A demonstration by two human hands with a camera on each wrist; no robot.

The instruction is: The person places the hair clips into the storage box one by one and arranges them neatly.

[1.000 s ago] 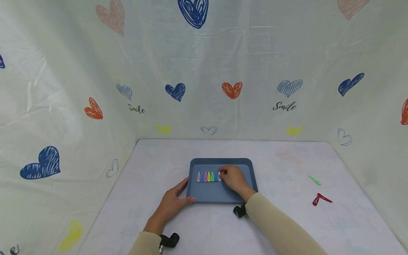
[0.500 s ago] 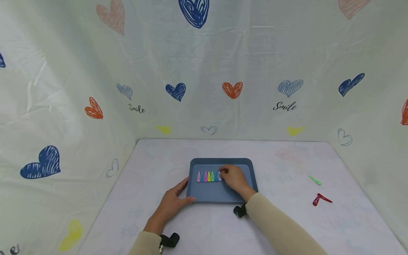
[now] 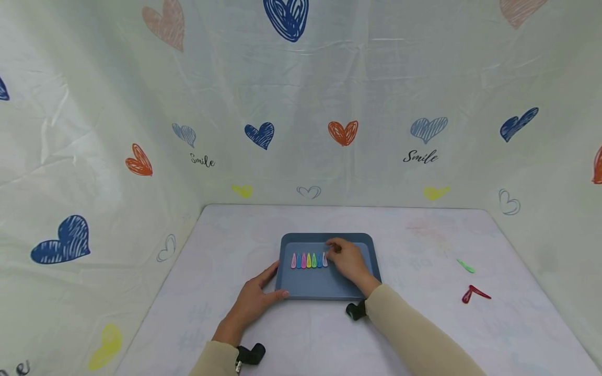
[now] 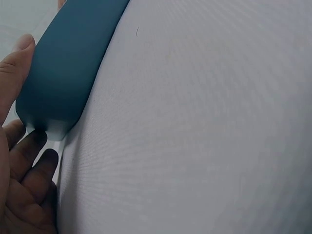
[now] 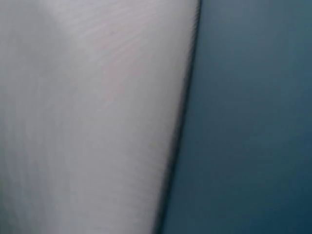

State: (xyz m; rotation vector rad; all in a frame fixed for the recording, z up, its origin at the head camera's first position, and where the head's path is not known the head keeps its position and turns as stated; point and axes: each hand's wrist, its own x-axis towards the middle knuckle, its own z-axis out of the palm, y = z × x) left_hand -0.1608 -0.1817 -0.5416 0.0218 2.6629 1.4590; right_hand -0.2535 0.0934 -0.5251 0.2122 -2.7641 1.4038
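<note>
1. Seven slim hair clips [image 3: 309,261] lay side by side in a row inside a blue-grey tray [image 3: 312,289], nearer its left edge than its right.
2. From the left, the colours ran pink, blue, deeper pink, yellow, green, blue and whitish; narrow ends pointed toward the tray's far edge.
3. The right hand [image 3: 350,263] was over the tray's right half, fingers bent, fingertips at the whitish clip [image 3: 325,260]. Whether its grip held this clip could not be told.
4. The left hand [image 3: 251,303] held the tray at its near-left corner, thumb at the near edge, fingers against the left side.
5. The tray rested on a pale worktop [image 3: 244,224].
6. Toward the worktop's right edge lay a green clip [image 3: 466,266]. Two dark-red clips [image 3: 466,295] lay nearer the front edge, angled to each other.
7. A heart-printed sheet [image 3: 301,94] hung beyond the worktop's far edge.
</note>
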